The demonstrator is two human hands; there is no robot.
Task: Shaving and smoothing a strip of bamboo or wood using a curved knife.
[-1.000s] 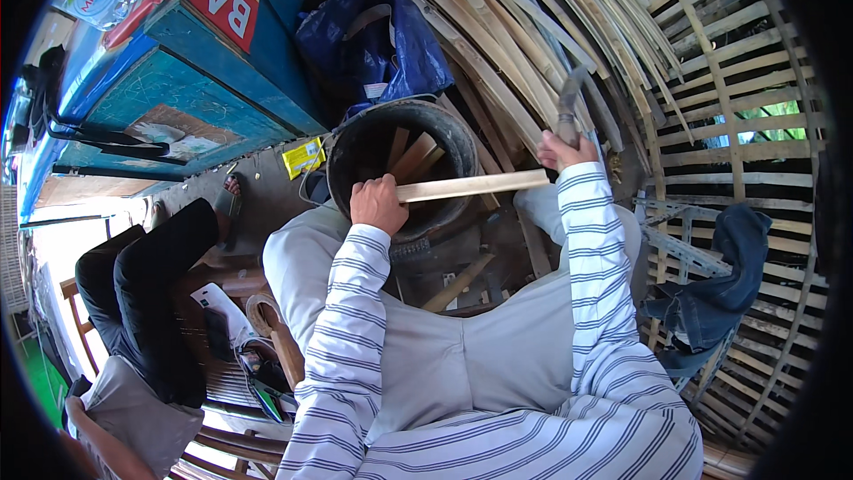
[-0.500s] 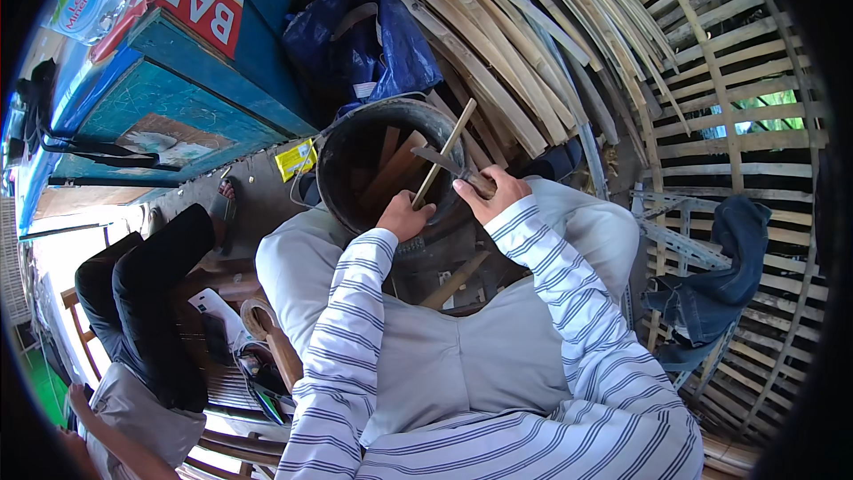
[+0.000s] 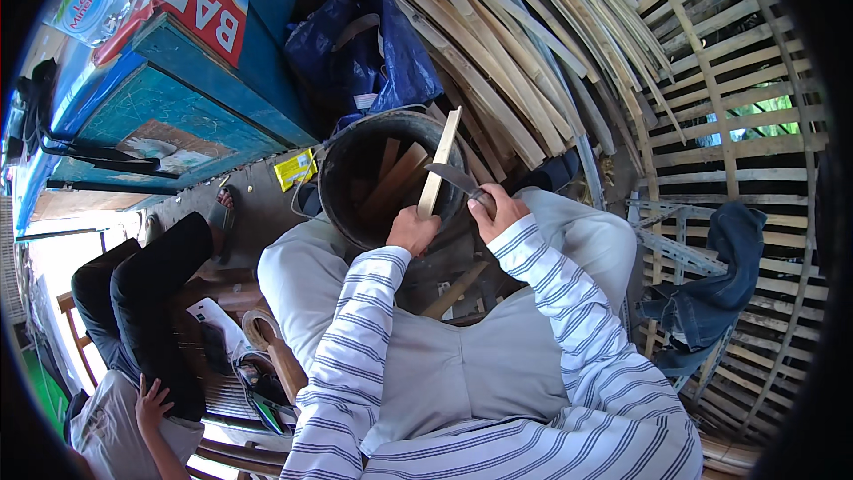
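My left hand [image 3: 412, 231] is closed round the lower end of a pale, narrow wooden strip [image 3: 444, 147], which points up and away, leaning slightly right. A knife [image 3: 455, 176] with a broad, curved dark blade is gripped in my right hand [image 3: 499, 213]. Its blade lies across the strip a little above my left fingers; whether the edge bites into the wood I cannot tell. Both hands are over the near right rim of a black bucket [image 3: 330, 180] between my knees. Several brown wood pieces [image 3: 395, 180] stand inside the bucket.
Long wooden slats [image 3: 498, 62] are stacked behind the bucket, beside a blue tarp bag [image 3: 391, 62]. A teal cabinet [image 3: 169, 102] stands at left, a yellow packet [image 3: 294, 169] near it. Another person [image 3: 133, 320] sits at left. Jeans [image 3: 724, 276] hang on a metal frame at right.
The strip has turned, showing a broader face, and its top has swung left. The left hand has shifted slightly right and down. The other person's hand has moved onto their lap.
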